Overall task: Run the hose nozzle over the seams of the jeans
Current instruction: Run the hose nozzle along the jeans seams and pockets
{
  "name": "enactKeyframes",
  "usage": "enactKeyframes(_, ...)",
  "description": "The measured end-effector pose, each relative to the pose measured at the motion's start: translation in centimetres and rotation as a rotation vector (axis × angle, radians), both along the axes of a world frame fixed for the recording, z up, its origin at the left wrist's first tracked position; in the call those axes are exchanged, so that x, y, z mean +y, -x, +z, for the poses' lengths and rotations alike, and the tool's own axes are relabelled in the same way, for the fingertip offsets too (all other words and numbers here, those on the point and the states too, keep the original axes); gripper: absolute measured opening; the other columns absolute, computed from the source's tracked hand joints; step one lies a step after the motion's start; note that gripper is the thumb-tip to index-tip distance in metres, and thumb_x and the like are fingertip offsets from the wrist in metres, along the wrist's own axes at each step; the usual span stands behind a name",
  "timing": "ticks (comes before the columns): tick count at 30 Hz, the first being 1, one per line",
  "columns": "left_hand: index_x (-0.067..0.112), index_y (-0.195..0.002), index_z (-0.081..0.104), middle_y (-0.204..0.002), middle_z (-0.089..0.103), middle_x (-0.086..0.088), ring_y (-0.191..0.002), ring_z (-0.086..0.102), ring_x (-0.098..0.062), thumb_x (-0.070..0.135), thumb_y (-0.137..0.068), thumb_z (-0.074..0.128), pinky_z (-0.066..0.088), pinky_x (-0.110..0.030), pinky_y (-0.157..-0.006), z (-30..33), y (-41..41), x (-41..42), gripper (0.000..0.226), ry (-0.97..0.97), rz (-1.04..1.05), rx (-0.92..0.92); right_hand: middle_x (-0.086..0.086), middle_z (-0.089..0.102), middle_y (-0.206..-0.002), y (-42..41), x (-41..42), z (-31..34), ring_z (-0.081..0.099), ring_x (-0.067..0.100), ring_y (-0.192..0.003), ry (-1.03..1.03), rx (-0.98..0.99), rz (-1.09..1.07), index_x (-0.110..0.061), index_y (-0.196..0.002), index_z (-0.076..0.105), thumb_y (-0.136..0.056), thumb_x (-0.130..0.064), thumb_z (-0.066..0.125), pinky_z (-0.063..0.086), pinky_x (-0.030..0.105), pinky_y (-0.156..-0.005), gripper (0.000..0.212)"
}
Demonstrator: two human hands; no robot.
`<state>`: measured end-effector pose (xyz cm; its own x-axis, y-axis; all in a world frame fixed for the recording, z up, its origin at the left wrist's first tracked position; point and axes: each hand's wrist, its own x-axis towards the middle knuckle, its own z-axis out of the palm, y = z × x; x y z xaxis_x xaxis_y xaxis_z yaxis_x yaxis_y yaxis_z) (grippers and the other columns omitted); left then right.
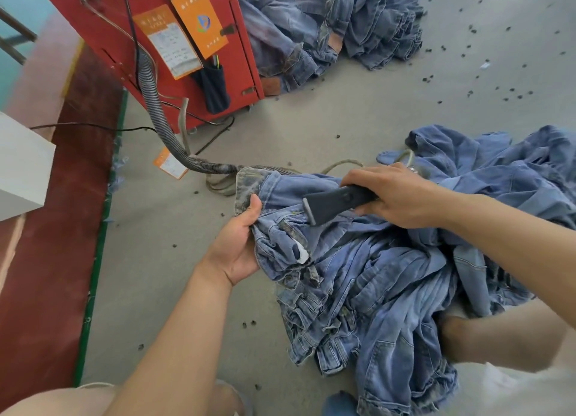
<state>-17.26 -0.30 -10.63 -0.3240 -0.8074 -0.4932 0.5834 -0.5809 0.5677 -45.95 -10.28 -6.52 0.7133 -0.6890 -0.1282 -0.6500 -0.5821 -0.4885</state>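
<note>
A pair of blue jeans [290,194] lies bunched on top of a heap of jeans [389,291] on the floor. My left hand [240,244] grips the jeans' waistband edge, thumb on top. My right hand [396,194] is shut on a dark flat hose nozzle [330,205], whose wide mouth presses on the denim near a seam just right of my left thumb. The grey ribbed hose [156,110] runs from the red machine along the floor and disappears behind the jeans.
A red machine cabinet [193,41] with orange tags and a dark pouch stands at the back left. A second pile of jeans [327,25] lies behind it. Small dark bits are scattered on the grey floor [343,110]. A white box [21,163] sits at the left.
</note>
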Motion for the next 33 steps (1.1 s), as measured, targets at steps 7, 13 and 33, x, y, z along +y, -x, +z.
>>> enactKeyframes(7, 0.010, -0.141, 0.062, -0.151, 0.053, -0.022, -0.139, 0.051, -0.040, 0.049, -0.109, 0.036, 0.050, -0.049, -0.108, 0.6, 0.1, 0.2, 0.057, 0.023, -0.028, -0.025, -0.012, 0.067, -0.103, -0.9, -0.4, 1.6, 0.061, 0.018, -0.096, -0.009, -0.123, -0.017, -0.034, -0.127, 0.056, -0.094, -0.022, 0.074, 0.042, 0.040, -0.089, 0.039)
enactKeyframes(13, 0.009, -0.143, 0.059, -0.152, 0.051, -0.023, -0.140, 0.050, -0.040, 0.048, -0.110, 0.035, 0.049, -0.050, -0.108, 0.7, 0.4, 0.3, 0.057, 0.014, -0.038, -0.023, -0.016, 0.063, -0.108, -0.6, -0.2, 1.2, 0.057, 0.015, -0.103, 0.041, 0.053, 0.042, -0.041, -0.121, 0.051, -0.096, -0.029, 0.068, 0.034, 0.041, -0.095, 0.032)
enactKeyframes(33, 0.010, -0.142, 0.061, -0.149, 0.056, -0.021, -0.136, 0.055, -0.038, 0.050, -0.107, 0.040, 0.053, -0.047, -0.105, 0.4, -0.2, 0.4, 0.057, -0.019, -0.073, -0.074, -0.022, 0.064, -0.092, -2.5, -0.1, 3.1, 0.058, -0.006, -0.084, -0.023, -0.166, -0.001, -0.041, -0.120, 0.054, -0.093, -0.029, 0.074, 0.042, 0.028, -0.072, 0.035)
